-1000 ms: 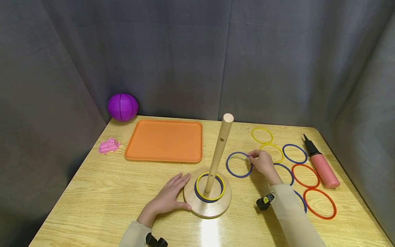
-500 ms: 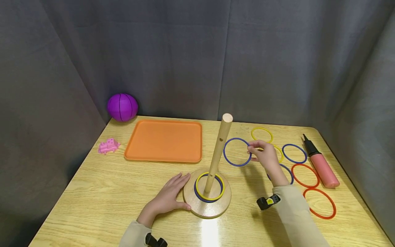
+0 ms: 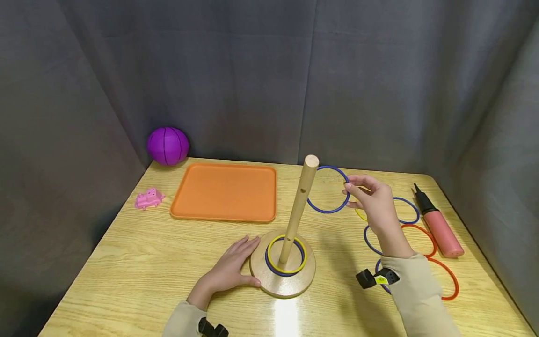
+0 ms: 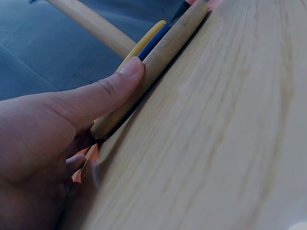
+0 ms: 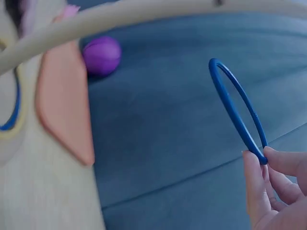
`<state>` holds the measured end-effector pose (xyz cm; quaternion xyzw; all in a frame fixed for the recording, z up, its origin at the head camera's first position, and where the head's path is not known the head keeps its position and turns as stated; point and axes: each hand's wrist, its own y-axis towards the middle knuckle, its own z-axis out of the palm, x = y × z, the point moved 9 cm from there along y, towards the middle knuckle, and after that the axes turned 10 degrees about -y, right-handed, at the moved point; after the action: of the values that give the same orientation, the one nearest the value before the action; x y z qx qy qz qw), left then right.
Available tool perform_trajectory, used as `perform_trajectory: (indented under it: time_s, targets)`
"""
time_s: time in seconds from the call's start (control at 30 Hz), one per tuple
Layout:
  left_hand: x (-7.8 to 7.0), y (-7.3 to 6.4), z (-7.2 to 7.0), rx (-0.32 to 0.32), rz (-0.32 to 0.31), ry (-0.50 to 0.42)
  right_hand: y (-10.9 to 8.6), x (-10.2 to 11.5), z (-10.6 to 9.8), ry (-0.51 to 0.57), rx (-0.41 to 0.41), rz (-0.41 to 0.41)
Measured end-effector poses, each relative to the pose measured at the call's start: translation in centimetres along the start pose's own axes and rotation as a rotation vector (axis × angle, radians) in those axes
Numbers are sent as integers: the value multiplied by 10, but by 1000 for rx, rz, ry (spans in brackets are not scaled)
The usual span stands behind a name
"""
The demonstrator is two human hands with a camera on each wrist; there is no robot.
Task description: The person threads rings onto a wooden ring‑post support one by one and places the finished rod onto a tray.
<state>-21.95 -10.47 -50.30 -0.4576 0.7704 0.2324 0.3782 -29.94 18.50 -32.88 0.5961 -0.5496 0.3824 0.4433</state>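
Observation:
A wooden post (image 3: 301, 201) stands on a round wooden base (image 3: 286, 289). Around its foot lie a yellow ring (image 3: 287, 272) and a blue ring just under it. My left hand (image 3: 229, 264) rests against the base's left side, fingers extended. In the left wrist view the thumb (image 4: 108, 91) lies on the base's rim (image 4: 163, 52). Off to the right of the post, my right hand (image 3: 376, 203) pinches another blue ring (image 3: 327, 212) by its right edge. In the right wrist view this ring (image 5: 230, 112) is held up between thumb and fingers, tilted.
Several blue, yellow and red rings (image 3: 456, 281) lie on the right side of the table, partly behind the right arm. Beyond them is a pink and black hand pump (image 3: 443, 231). An orange tray (image 3: 223, 192), pink toy (image 3: 149, 199) and purple ball (image 3: 168, 146) are at the left.
My right hand has lifted the blue ring from the table, raising it up and away, and the ring has turned more upright. The left hand has stayed at the base.

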Motion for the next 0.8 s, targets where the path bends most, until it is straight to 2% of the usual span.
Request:
perform_trajectory:
  time_s: [0.13,0.27,0.4,0.6,0.8]
  targets:
    - [2,-1,0,-2,-3,7,-9,21,-3,244,45,-52]
    - [2,-2,1,0,-2,2,-18,42,0,457,129,-106]
    - [1,-1,2,4,-3,-8,-27,60,5,606,205,-153]
    - [1,-1,1,5,-7,-11,-38,87,11,700,266,-224]
    - [1,0,1,2,-2,-4,-43,106,17,668,253,-247]
